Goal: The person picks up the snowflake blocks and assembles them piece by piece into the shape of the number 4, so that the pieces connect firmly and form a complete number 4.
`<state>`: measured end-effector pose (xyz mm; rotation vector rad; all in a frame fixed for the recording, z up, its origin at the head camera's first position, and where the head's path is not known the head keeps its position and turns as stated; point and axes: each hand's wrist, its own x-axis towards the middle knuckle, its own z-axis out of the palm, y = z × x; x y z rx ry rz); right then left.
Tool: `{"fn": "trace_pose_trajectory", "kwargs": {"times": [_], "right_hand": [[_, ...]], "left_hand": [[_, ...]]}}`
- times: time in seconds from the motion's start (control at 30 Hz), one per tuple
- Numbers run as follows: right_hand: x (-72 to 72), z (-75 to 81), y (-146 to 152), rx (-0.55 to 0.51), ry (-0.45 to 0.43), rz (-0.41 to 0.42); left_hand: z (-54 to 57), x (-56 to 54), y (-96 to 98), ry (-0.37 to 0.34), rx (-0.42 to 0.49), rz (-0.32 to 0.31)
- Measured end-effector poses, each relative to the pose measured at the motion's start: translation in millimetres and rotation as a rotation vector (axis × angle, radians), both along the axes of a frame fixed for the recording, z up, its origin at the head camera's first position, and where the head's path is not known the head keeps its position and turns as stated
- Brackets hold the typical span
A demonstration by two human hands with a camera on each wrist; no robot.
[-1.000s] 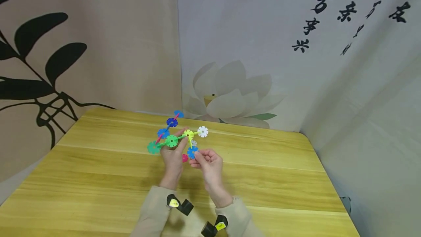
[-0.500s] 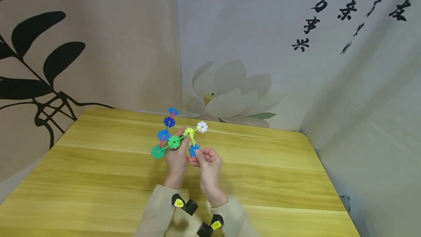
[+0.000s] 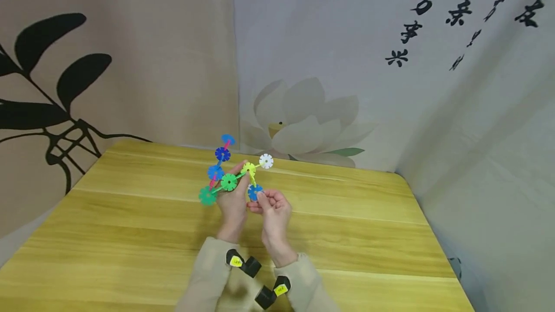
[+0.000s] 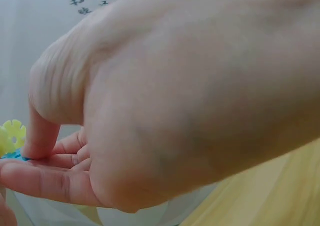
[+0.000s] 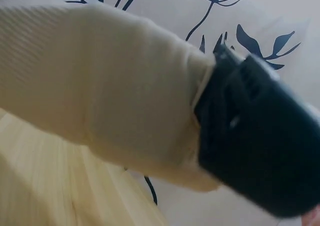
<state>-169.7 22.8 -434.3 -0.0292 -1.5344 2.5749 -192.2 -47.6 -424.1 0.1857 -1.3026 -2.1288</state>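
Observation:
Several notched plastic discs, slotted edge to edge, make up a branching chain in the head view. My left hand (image 3: 232, 206) grips the chain near its middle, behind the green disc (image 3: 229, 182) and the yellow disc (image 3: 248, 169). Up and away to the left run blue discs, the dark blue disc (image 3: 223, 154) among them; a white disc (image 3: 266, 161) ends the right branch. Below the yellow disc, my right hand (image 3: 276, 213) pinches a blue disc (image 3: 255, 192) between thumb and fingers. In the left wrist view the curled fingers meet beside a bit of blue plastic (image 4: 15, 155).
The hands are above a wooden table (image 3: 368, 235). Behind it hang printed cloth backdrops (image 3: 182, 61) with leaves, a lotus and writing. Each sleeve carries a black wrist camera (image 3: 250, 266). A beige sleeve (image 5: 135, 90) and a black device (image 5: 260, 141) fill most of the right wrist view.
The chain has turned slightly and risen a little in the head view, its left end shifting right. Both hands keep their hold. A pink disc seen low between the hands is now hidden.

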Motion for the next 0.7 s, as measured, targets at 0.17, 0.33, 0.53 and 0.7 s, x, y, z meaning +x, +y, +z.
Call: {"fn": "trace_pose_trajectory", "kwargs": {"times": [0.17, 0.33, 0.53, 0.7], "right_hand": [[-1.2, -0.5, 1.4, 0.053, 0.069, -0.003], [-2.4, -2.3, 1.4, 0.114, 0.211, -0.024], [-4.0, -5.4, 0.1, 0.142, 0.296, -0.042], [-5.0, -6.5, 0.1, 0.152, 0.327, -0.057]], "left_hand": [[3.6, -2.1, -3.0, 0.093, 0.048, -0.057], [6.0, -8.0, -6.3, 0.215, 0.138, -0.114], [2.1, -11.8, -8.5, 0.239, 0.127, -0.133], [-0.3, -10.6, -10.0, 0.188, 0.126, -0.111]]}}
